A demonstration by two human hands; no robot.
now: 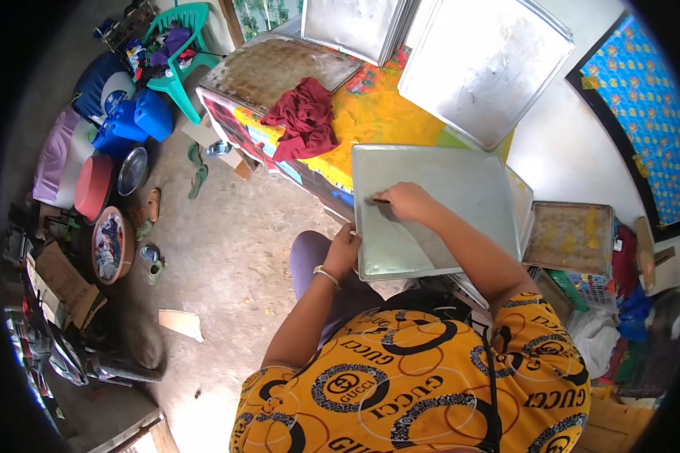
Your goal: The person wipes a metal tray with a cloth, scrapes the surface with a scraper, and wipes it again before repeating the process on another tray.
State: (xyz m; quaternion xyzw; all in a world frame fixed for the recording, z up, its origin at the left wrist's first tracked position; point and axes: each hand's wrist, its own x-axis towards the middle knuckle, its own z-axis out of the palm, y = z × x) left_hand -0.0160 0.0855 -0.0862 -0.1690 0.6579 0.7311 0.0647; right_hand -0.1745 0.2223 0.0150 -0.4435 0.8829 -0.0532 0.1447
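A grey metal baking tray (438, 241) lies before me, its near edge close to my body. My left hand (344, 249) is closed on the tray's left rim, near the lower corner. Over the left part of the tray, my right hand (406, 201) is closed around a small, thin, dark piece (381, 199) that juts out past the fingers toward the left. Its kind is not clear; most of it is hidden in the hand. The hand casts a shadow on the metal.
A table with a yellow cloth (378, 113) bears a crumpled maroon cloth (306, 121) and a stained tray (276, 72). More trays (483, 68) lean on the wall. Another stained tray (569, 238) rests on a basket at right. Basins, jugs and slippers lie left.
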